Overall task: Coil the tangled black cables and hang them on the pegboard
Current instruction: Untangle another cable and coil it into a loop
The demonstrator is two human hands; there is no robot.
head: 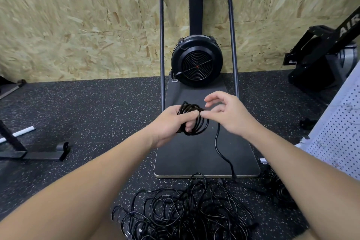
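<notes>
My left hand (171,122) grips a small coil of black cable (196,121), the loops wound round its fingers. My right hand (228,113) pinches the cable at the top right of the coil, its other fingers spread. A loose tail of the same cable (220,150) hangs from the coil down to the floor. A tangled pile of black cables (187,212) lies on the floor below my arms. The white pegboard (339,134) leans at the right edge.
A black fan machine (196,60) with a tall frame stands against the chipboard wall, on a dark base plate (194,158). Another black machine (323,58) sits at the right. A metal stand foot (39,152) lies at the left on speckled rubber flooring.
</notes>
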